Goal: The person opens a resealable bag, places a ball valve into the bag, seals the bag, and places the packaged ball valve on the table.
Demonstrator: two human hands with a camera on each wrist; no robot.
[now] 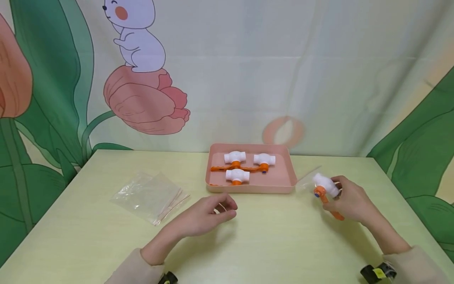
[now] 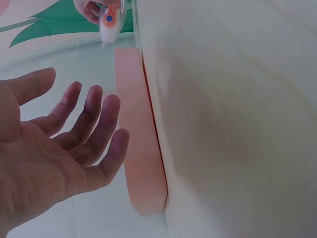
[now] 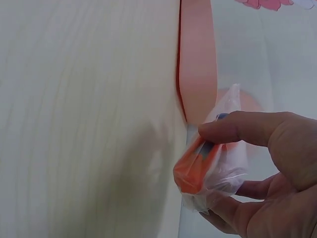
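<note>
My right hand [image 1: 351, 199] grips a white plastic ball valve [image 1: 324, 185] with an orange lever, held above the right side of the table. Clear plastic film from a bag [image 3: 230, 171] wraps the valve, as the right wrist view shows. Thumb and fingers pinch it from opposite sides. In front of the pink tray [image 1: 260, 189], my left hand [image 1: 207, 215] hovers with loosely bent fingers and holds nothing; its palm shows in the left wrist view. Three more white valves with orange levers lie in the tray, one of them a ball valve [image 1: 264, 159] at its back right.
Several clear zip bags [image 1: 149, 197] lie in a flat pile on the left of the pale table [image 1: 88, 244]. A printed curtain [image 1: 234, 79] hangs behind the table's back edge, close to the tray.
</note>
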